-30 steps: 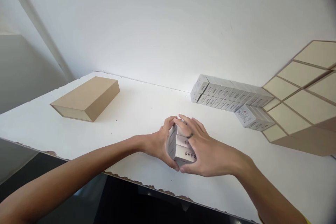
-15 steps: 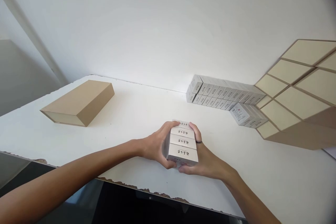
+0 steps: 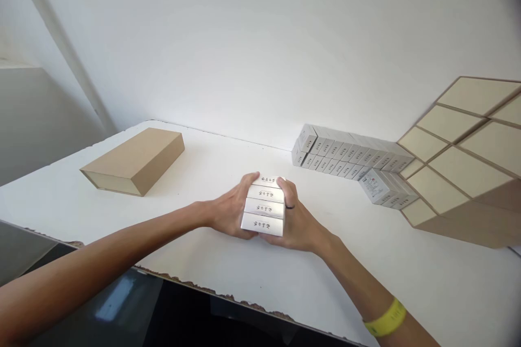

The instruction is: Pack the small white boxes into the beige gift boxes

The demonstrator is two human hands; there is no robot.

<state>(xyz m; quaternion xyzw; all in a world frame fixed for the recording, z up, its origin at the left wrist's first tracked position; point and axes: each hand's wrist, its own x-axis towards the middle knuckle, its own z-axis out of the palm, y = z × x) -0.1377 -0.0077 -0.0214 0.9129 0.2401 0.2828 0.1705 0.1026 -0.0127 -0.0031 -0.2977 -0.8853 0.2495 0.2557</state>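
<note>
Several small white cartons with dark printed characters sit pressed together in one block between my two hands. My left hand grips the block's left side, its thumb low at the near end and a fingertip at the far corner. On the right side my right hand is closed round the block, a finger bent over the far carton and a dark ring on it. A yellow band circles my right wrist. The cartons' undersides are hidden, so I cannot tell whether they touch the table.
On the white table, a tan box lies at the left. A two-high row of white cartons lines the wall, with a few more cartons in front. Stacked tan boxes stand at the right. The near table edge is chipped.
Both hands have carried the block of cartons a little left and away from me, tilting its printed faces more toward the light. The view has shifted slightly, and the yellow wristband now shows.
</note>
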